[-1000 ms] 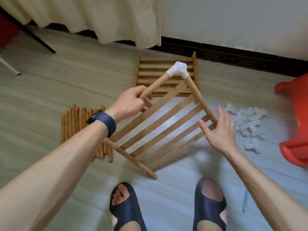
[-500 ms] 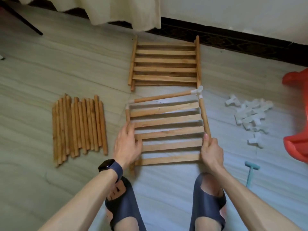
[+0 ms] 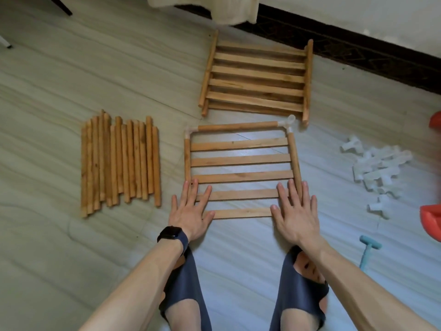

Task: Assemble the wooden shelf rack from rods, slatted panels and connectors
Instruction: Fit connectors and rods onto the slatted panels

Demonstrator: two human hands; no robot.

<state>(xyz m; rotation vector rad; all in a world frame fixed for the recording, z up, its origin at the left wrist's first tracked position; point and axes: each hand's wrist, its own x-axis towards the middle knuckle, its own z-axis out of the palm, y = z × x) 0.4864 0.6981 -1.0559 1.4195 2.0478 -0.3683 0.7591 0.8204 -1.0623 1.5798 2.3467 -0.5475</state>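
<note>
I get soft, even daylight with faint shadows. The pale wood-grain floor (image 3: 71,80) shows a mild sheen at centre. The white plastic connectors (image 3: 377,168) at 3 o'clock are smeared, and the dark baseboard (image 3: 358,46) at 1 o'clock bows from wide-angle distortion.

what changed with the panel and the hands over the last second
The slatted panel came down from a tilted hold in the air to lie flat on the floor. The left hand let go of the top rod and now rests flat on the near left corner; the right hand rests flat on the near right corner. The loose rods, the spare panels and the white connectors stayed put.
</note>
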